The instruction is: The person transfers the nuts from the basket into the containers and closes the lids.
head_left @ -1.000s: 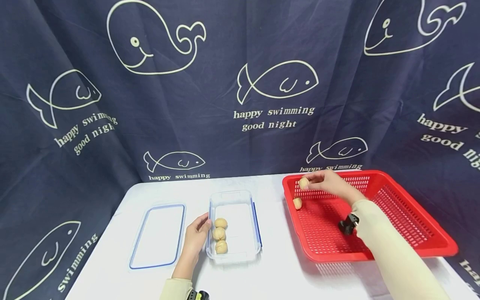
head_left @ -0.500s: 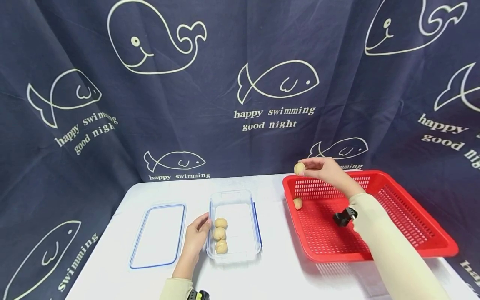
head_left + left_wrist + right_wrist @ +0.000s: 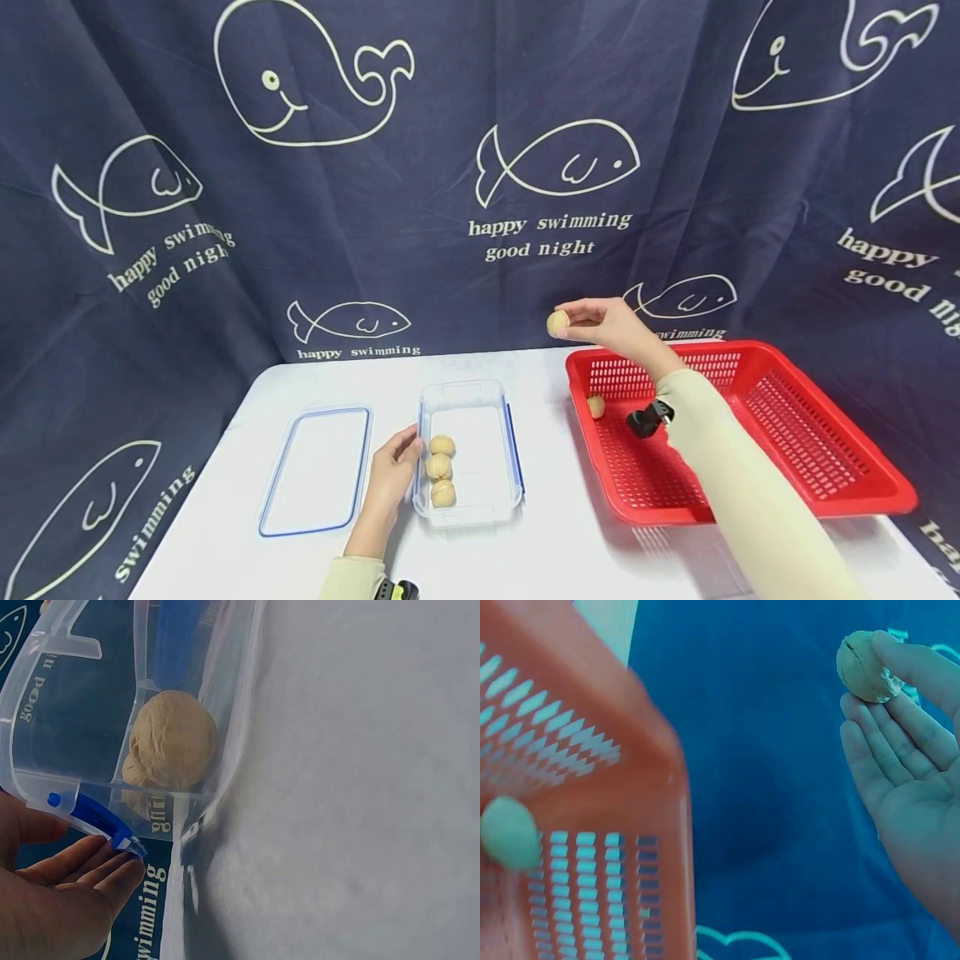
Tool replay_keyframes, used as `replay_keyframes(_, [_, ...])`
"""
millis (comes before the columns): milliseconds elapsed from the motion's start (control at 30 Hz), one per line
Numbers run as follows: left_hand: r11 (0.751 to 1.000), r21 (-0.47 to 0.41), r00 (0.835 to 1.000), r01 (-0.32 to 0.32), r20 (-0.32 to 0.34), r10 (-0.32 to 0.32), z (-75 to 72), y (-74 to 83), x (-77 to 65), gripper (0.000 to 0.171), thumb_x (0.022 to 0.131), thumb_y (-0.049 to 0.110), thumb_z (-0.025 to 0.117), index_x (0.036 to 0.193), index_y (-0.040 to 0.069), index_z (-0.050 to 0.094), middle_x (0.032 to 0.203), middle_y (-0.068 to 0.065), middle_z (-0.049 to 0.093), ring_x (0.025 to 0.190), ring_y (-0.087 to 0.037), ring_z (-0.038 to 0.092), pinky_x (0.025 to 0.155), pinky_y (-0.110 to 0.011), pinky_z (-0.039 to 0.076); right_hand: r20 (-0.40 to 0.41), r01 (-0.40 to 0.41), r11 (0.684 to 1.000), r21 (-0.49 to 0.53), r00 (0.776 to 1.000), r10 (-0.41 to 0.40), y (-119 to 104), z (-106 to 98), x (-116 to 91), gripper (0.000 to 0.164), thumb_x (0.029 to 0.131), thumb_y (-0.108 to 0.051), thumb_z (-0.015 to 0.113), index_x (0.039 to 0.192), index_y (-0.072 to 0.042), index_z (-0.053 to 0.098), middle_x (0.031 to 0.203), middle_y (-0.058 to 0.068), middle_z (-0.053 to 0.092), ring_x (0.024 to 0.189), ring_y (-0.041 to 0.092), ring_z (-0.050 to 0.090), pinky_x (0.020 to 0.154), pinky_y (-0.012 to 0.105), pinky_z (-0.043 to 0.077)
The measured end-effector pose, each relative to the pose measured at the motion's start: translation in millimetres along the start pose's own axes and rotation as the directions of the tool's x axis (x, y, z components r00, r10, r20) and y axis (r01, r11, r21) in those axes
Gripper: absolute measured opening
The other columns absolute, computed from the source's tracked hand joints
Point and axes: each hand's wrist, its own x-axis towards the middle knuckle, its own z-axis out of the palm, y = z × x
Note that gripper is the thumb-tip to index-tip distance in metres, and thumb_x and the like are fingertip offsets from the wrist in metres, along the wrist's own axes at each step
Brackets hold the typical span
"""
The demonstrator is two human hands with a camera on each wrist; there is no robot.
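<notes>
My right hand (image 3: 603, 323) pinches a walnut (image 3: 558, 323) between thumb and fingertips, raised above and left of the red basket. In the right wrist view the cracked shell of the walnut (image 3: 866, 667) shows at the fingertips. A second walnut (image 3: 596, 406) lies in the basket's left end. My left hand (image 3: 393, 467) rests at the left side of a clear plastic box (image 3: 480, 512), relaxed fingers touching its blue latch (image 3: 97, 817). Inside the box, 3 walnuts (image 3: 440, 467) sit in a row along the left wall.
The red perforated basket (image 3: 738, 508) stands on the right of the white table (image 3: 547, 550). A clear lid with a blue seal (image 3: 315, 471) lies left of the box. Behind the table hangs a dark blue curtain (image 3: 435, 208) with whale and fish prints.
My right hand has lifted the walnut out of the basket and carried it up and to the left, past the basket's rim. The left hand and the box stay put.
</notes>
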Motion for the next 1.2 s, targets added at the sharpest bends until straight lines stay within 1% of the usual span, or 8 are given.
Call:
replay_keyframes(200, [1.000, -0.005, 1.000, 0.002, 0.004, -0.002, -1.0, -1.3, 0.8, 0.038, 0.098, 0.012, 0.053, 0.133, -0.003, 0.052, 0.132, -0.023, 0.055, 0.124, -0.038, 0.050, 0.106, -0.047, 0.041, 0.030, 0.005, 0.999, 0.034, 1.000, -0.006, -15.4, 19.5, 12.2, 0.042, 0.081, -0.016, 0.078, 0.121, -0.006, 0.066, 0.104, 0.012, 0.071, 0.092, 0.014, 0.068, 0.080, 0.022, 0.056])
replay_keyframes(400, [1.000, -0.013, 1.000, -0.006, 0.009, 0.006, -1.2, -1.0, 1.2, 0.038, 0.098, 0.011, 0.053, 0.133, -0.004, 0.052, 0.132, -0.024, 0.055, 0.124, -0.038, 0.050, 0.106, -0.047, 0.041, 0.056, 0.033, 0.997, 0.068, 0.998, -0.037, -22.8, 40.3, 26.6, 0.040, 0.081, -0.012, 0.078, 0.119, -0.005, 0.067, 0.103, 0.011, 0.071, 0.092, 0.016, 0.068, 0.081, 0.025, 0.057])
replay_keyframes(633, [1.000, -0.011, 1.000, 0.003, 0.009, -0.003, -1.1, -0.9, 1.5, 0.038, 0.099, 0.012, 0.053, 0.133, -0.003, 0.052, 0.131, -0.024, 0.055, 0.124, -0.038, 0.051, 0.106, -0.047, 0.041, 0.070, 0.044, 0.993, 0.109, 0.996, -0.052, -32.0, 67.0, 39.1, 0.040, 0.079, -0.005, 0.077, 0.117, 0.000, 0.067, 0.100, 0.014, 0.071, 0.090, 0.019, 0.068, 0.081, 0.028, 0.057])
replay_keyframes(767, [1.000, -0.003, 1.000, -0.004, 0.002, 0.004, -0.9, -0.3, 1.6, 0.038, 0.099, 0.014, 0.053, 0.133, -0.003, 0.052, 0.130, -0.024, 0.056, 0.123, -0.038, 0.051, 0.105, -0.047, 0.042, 0.067, 0.043, 0.991, 0.127, 0.996, -0.051, -33.9, 82.9, 45.5, 0.038, 0.079, -0.003, 0.077, 0.116, 0.001, 0.067, 0.098, 0.013, 0.071, 0.088, 0.018, 0.067, 0.078, 0.025, 0.056])
replay_keyframes(933, [1.000, -0.004, 1.000, -0.014, -0.003, 0.014, -1.0, 0.5, 1.5, 0.038, 0.099, 0.014, 0.053, 0.132, -0.004, 0.053, 0.130, -0.025, 0.056, 0.122, -0.038, 0.052, 0.104, -0.047, 0.043, 0.070, 0.059, 0.985, 0.164, 0.995, -0.071, -33.6, 103.7, 49.7, 0.038, 0.079, 0.000, 0.076, 0.115, 0.005, 0.066, 0.098, 0.016, 0.071, 0.088, 0.020, 0.067, 0.077, 0.025, 0.056])
replay_keyframes(1067, [1.000, -0.004, 1.000, -0.009, -0.003, 0.009, -0.8, 0.2, 0.6, 0.038, 0.099, 0.014, 0.054, 0.132, -0.004, 0.052, 0.130, -0.025, 0.056, 0.122, -0.038, 0.052, 0.104, -0.047, 0.043, 0.069, 0.060, 0.983, 0.174, 0.995, -0.073, -30.9, 121.1, 52.7, 0.037, 0.079, -0.001, 0.077, 0.113, 0.004, 0.067, 0.098, 0.015, 0.071, 0.087, 0.020, 0.067, 0.078, 0.025, 0.056])
replay_keyframes(1200, [1.000, -0.004, 1.000, -0.010, 0.004, 0.010, -0.7, 0.2, -0.1, 0.040, 0.099, 0.016, 0.053, 0.134, -0.004, 0.051, 0.132, -0.025, 0.055, 0.123, -0.039, 0.051, 0.105, -0.048, 0.042, 0.061, 0.063, 0.981, 0.183, 0.995, -0.075, -28.3, 137.2, 55.0, 0.036, 0.078, -0.002, 0.078, 0.112, 0.003, 0.068, 0.096, 0.014, 0.071, 0.084, 0.017, 0.067, 0.076, 0.025, 0.057])
